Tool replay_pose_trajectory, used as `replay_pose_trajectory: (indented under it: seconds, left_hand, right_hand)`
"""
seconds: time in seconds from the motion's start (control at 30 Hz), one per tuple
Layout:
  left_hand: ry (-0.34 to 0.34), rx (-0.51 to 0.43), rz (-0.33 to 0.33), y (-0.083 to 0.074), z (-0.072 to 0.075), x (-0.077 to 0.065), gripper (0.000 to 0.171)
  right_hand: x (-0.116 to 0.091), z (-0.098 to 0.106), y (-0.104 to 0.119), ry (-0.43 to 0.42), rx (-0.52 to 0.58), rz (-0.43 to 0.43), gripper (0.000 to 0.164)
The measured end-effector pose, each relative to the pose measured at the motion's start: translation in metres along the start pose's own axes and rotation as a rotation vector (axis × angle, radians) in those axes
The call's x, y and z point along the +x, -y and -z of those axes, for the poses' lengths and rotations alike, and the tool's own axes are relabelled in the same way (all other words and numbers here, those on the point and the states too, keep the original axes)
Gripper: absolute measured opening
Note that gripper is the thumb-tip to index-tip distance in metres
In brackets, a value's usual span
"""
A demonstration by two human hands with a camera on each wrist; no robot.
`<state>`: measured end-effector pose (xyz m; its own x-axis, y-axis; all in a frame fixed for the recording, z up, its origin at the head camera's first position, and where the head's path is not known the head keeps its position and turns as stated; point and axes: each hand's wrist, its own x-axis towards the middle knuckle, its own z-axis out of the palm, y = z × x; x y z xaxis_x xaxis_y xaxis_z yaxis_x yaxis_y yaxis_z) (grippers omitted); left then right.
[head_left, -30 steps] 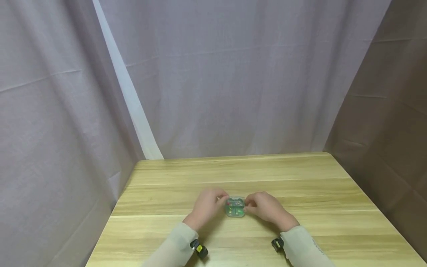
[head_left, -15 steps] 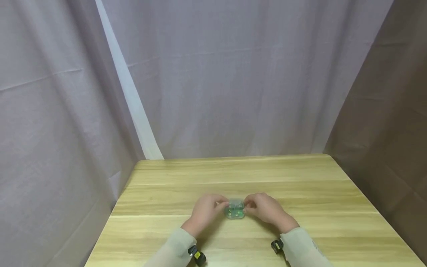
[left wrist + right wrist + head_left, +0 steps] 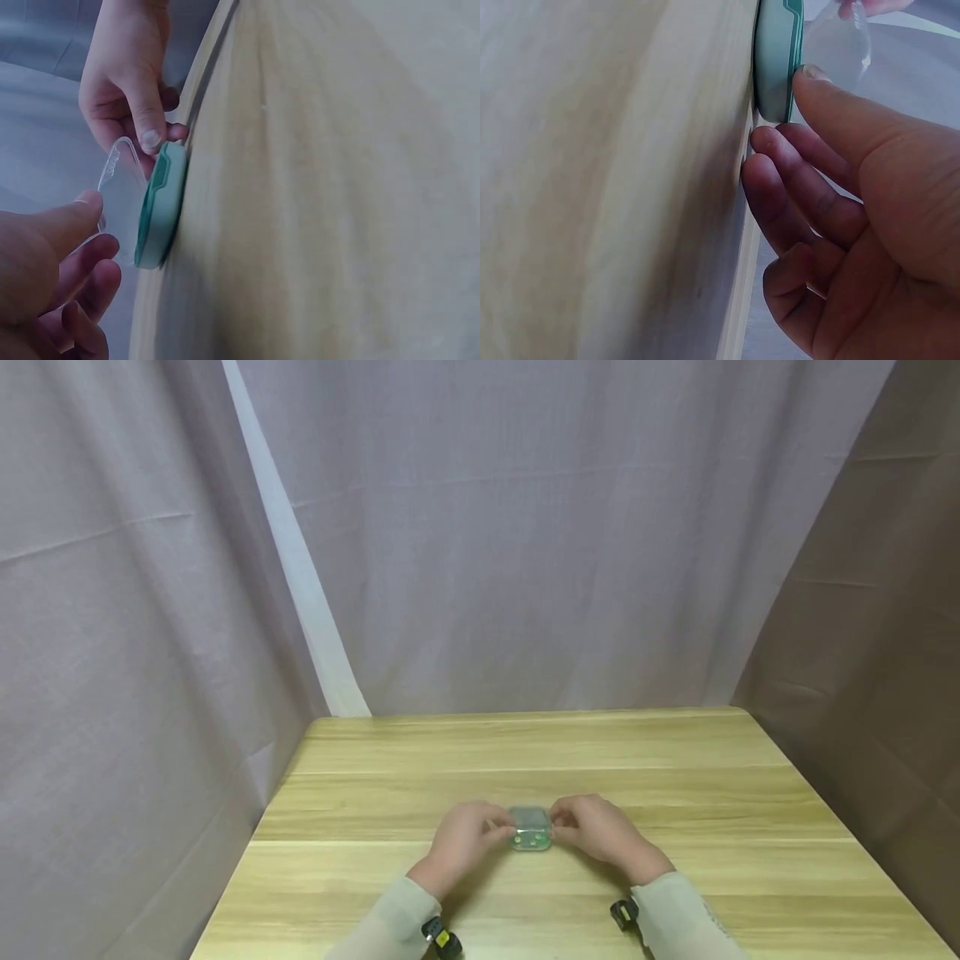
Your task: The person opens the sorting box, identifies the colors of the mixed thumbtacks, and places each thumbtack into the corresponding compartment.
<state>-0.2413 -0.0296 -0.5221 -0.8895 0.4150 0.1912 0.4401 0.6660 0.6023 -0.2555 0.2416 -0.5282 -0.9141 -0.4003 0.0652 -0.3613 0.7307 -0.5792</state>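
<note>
A small green pill box [image 3: 532, 842] with a clear lid [image 3: 530, 817] sits near the middle of the table, small yellow and green pieces showing in its front compartments. The lid is tilted up from the base; in the head view it veils the rear compartments. My left hand [image 3: 459, 842] pinches the lid's edge between thumb and fingertips, its other fingers curled below. From the opposite side my right hand [image 3: 600, 828] holds the green base [image 3: 775, 67], thumb on the upper rim and fingertips low against the side. In the left wrist view a gap separates lid and base.
The light wood-grain table [image 3: 637, 752] reaches back to grey curtains [image 3: 495, 568], with a pale gap strip at left. A darker brown curtain [image 3: 862, 635] hangs along the right. Small black devices [image 3: 442, 937] are strapped at both sleeves.
The clear lid has changed angle: the rear compartments, plainly seen a second ago, are now veiled by it. My left hand has shifted slightly nearer; the right has hardly moved.
</note>
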Motion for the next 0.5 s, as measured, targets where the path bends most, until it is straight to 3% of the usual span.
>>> replay_pose_trajectory:
  seconds: [0.5]
  left_hand:
    - [0.003, -0.014, 0.004, 0.0056, -0.0099, -0.0069, 0.025]
  right_hand:
    - [0.0036, -0.0007, -0.0023, 0.013, 0.03, 0.012, 0.015]
